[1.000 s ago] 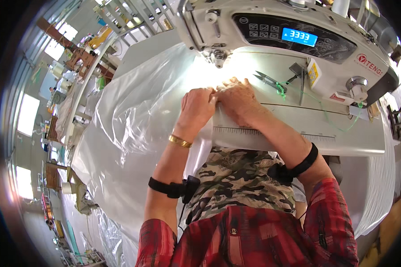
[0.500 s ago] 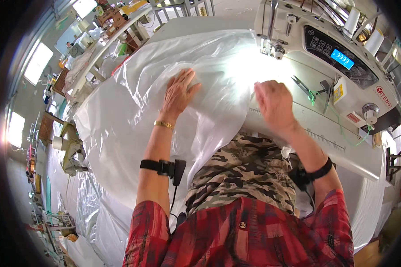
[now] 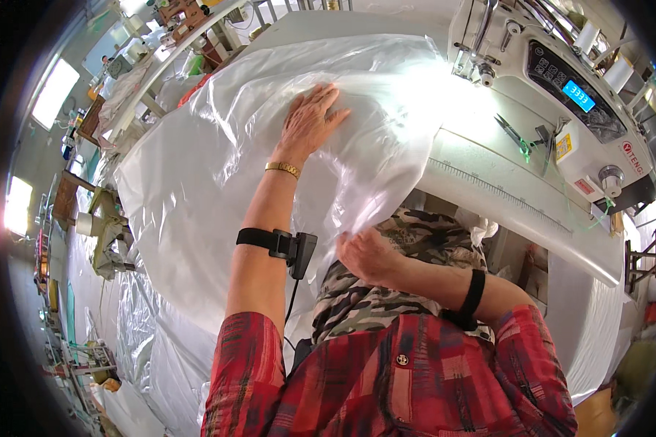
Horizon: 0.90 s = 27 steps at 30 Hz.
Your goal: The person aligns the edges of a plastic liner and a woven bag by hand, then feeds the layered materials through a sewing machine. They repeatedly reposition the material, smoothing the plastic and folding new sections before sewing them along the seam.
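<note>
A large translucent plastic sheet [image 3: 197, 182] is draped over the sewing table and hangs down over its near edge. My left hand [image 3: 310, 124] lies on top of it with the fingers stretched out, pressing it flat. Close to my body, my right hand [image 3: 368, 255] has its fingers closed at the sheet's near edge, pinching the plastic. The sewing machine [image 3: 554, 87] stands at the right, its lamp glaring on the sheet's far right corner. Thread snips with green handles [image 3: 516, 138] rest on the machine bed, apart from both hands.
A printed ruler strip [image 3: 503, 193] runs along the front of the machine bed. White thread cones [image 3: 618, 74] stand behind the machine head. Another work table with piled cloth [image 3: 142, 84] is at the far left. Crumpled plastic [image 3: 160, 349] covers the floor on the left.
My right hand has moved from beside the lit machine bed, left and toward my body, onto the sheet's near edge. My left hand has shifted slightly farther away along the sheet.
</note>
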Motion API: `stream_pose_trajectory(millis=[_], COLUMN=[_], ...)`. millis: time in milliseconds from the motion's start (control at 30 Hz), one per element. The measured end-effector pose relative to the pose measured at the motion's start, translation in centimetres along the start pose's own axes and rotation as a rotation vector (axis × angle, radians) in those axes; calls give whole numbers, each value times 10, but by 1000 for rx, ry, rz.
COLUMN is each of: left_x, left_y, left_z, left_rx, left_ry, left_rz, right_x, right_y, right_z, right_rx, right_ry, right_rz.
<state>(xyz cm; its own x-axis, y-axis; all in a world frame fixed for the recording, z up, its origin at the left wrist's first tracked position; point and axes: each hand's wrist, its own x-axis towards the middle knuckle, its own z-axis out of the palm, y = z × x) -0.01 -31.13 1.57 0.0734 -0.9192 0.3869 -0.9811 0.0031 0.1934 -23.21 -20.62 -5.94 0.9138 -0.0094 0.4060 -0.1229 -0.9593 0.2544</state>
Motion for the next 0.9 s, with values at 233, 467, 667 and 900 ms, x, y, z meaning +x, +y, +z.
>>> stream_pose_trajectory(millis=[233,467,667,900], left_x=[0,1,3,5], left_y=[2,-1,-3,-10], left_z=[-1,4,5,5], left_rx=[-47,-3,-9,-34], left_ry=[-9,35,45,7], left_rz=[-12,-3,5,34], right_x=[23,19,23,-69], right_y=[-23,-28,-2,25], right_z=[20,46,-12,-189], right_rx=[33,67,429,888], right_ry=[-114,-369,-496,133], right_rz=[57,-34,47,-127])
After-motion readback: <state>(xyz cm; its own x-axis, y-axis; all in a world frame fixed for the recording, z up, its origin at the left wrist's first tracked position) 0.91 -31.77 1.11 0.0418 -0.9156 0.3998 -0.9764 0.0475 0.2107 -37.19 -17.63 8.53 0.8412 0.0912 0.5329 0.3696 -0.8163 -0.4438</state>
